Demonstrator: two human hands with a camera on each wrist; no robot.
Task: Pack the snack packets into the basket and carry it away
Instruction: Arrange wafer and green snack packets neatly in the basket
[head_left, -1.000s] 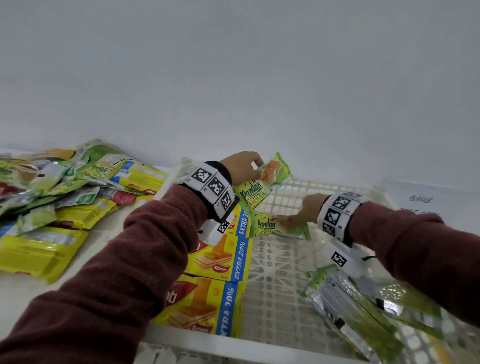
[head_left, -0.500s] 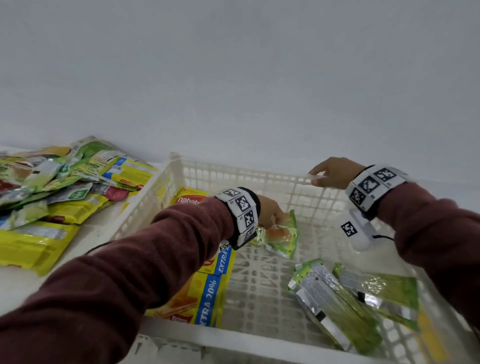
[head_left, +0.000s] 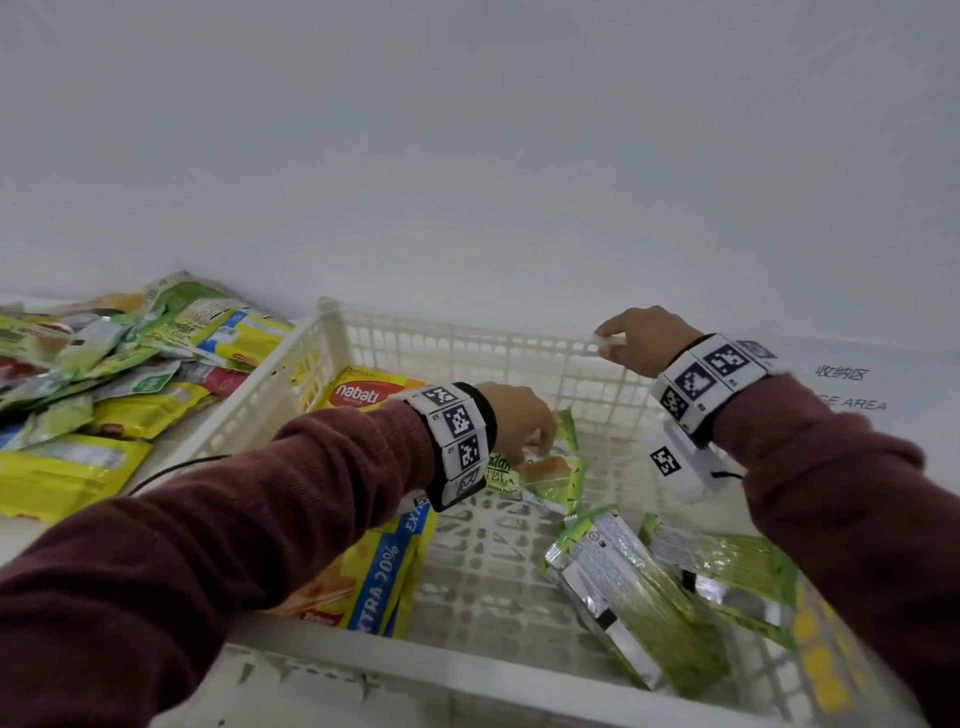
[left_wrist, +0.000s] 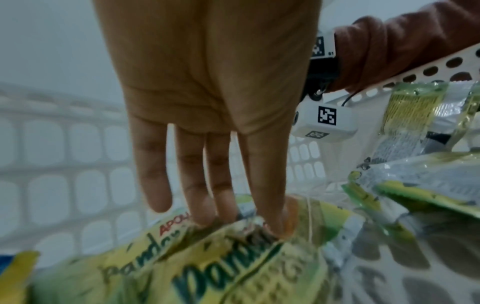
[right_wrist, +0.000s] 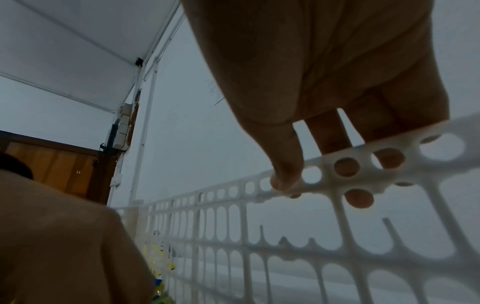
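Head view: the left hand (head_left: 519, 421) sets green Pandan packets (head_left: 550, 467) down inside the white basket (head_left: 467, 338), between the yellow wafer packs (head_left: 374, 577) and two more green packets (head_left: 639, 592); a loose pile (head_left: 104, 374) waits on the worktop (head_left: 31, 530).

Left wrist view: straight fingers (left_wrist: 205, 197) press the crinkled foil, which looks light, soft and slippery, best pinched at a sealed edge.

Right wrist view: the right hand (right_wrist: 324, 82) curls its fingers (right_wrist: 285, 164) over the basket's stiff far rim, thumb inside.
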